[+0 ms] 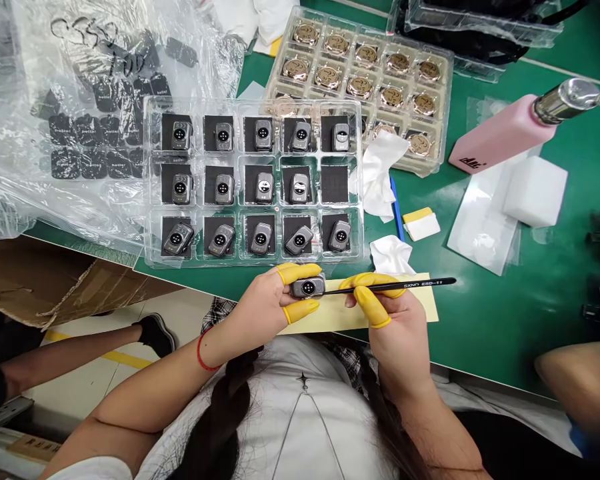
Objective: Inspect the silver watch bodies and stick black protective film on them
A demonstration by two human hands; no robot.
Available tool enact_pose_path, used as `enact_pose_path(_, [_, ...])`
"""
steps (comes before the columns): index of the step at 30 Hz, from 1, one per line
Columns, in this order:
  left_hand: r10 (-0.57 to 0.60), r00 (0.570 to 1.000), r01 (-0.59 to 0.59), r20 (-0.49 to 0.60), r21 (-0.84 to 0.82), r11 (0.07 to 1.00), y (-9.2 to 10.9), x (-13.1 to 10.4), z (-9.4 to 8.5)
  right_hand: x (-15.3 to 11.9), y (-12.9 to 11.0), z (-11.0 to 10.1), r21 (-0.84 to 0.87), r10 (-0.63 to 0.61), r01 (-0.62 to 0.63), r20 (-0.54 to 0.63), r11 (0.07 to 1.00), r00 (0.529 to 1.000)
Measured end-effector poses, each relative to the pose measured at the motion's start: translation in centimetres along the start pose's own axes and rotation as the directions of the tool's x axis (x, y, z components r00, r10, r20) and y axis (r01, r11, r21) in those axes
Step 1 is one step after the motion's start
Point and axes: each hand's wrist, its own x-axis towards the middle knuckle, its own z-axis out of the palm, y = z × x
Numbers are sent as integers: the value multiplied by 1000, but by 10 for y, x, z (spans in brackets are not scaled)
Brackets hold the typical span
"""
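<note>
My left hand (265,300), with yellow finger cots on thumb and finger, grips a dark grey smartwatch case (309,287) by its long edges, sensor side up. My right hand (395,313), also in yellow finger cots, pinches black tweezers (415,285) marked "ESD-11". Their tip meets the right end of the watch case. Both hands are over a pale yellow sheet (420,312) at the table's front edge. Just beyond lies a clear plastic tray (153,200) of similar watch cases, sensor side up on dark pads; one pocket in its middle row shows only a pad.
Behind is another tray (450,87) of round gold-rimmed parts. White cloths (380,173), a blue stick (397,210), a pink pump bottle (503,137) and a white block (537,191) stand or lie rightward. Plastic bags (70,60) cover the left. Another person's limb shows at right.
</note>
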Motion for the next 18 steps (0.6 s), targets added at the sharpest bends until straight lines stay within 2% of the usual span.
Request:
enact_pose_path(4, [-90, 996, 89, -1, -151, 985, 5, -1, 0, 0, 0, 0, -4, -26, 26, 4, 1000, 1000])
enact_pose_path(7, [-119, 992, 125, 42, -227, 966, 6, -2, -1, -2, 0, 0, -7, -62, 62, -18, 998, 998])
enact_pose_path(9, [-117, 991, 129, 60, -269, 954, 5, -3, -2, -4, 0, -1, 4, -95, 95, -44, 995, 994])
enact_pose_path(14, [-126, 992, 116, -7, -334, 935, 8, -7, 2, -11, 1, -1, 24, -179, 183, -116, 983, 977])
enact_pose_path(18, [-155, 988, 152, 28, -417, 896, 9, -10, 7, -14, 4, 1, 16, -166, 169, -114, 985, 979])
